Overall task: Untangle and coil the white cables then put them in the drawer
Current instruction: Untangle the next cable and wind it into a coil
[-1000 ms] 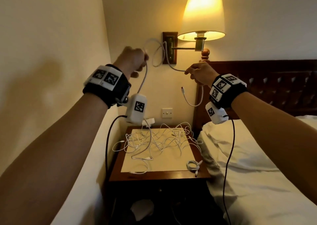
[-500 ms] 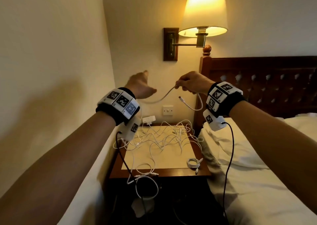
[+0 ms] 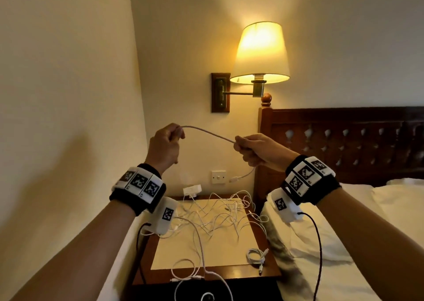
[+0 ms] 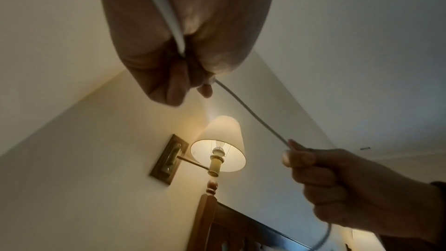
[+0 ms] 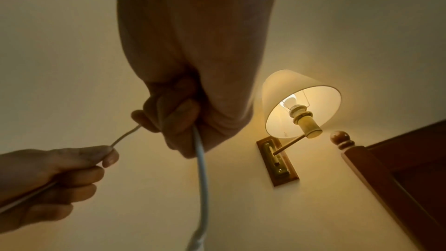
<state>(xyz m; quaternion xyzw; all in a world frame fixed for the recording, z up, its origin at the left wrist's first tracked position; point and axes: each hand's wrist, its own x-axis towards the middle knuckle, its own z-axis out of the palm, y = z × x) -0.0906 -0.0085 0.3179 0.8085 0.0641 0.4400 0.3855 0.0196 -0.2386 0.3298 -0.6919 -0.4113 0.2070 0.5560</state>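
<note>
One cable (image 3: 207, 133) held in the air between both hands.

Left hand (image 3: 164, 146) and right hand (image 3: 257, 150) each grip the cable in a fist, a short span arcing between them above the counter (image 3: 273, 272); its plug end hangs below the right hand. Tangled cables (image 3: 220, 218) lie across the counter's far half, a coil (image 3: 254, 255) near its front right corner.

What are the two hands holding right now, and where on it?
One thin white cable: the left hand grips it partway along, the right hand near one end, its short connector tail dangling below.
</note>
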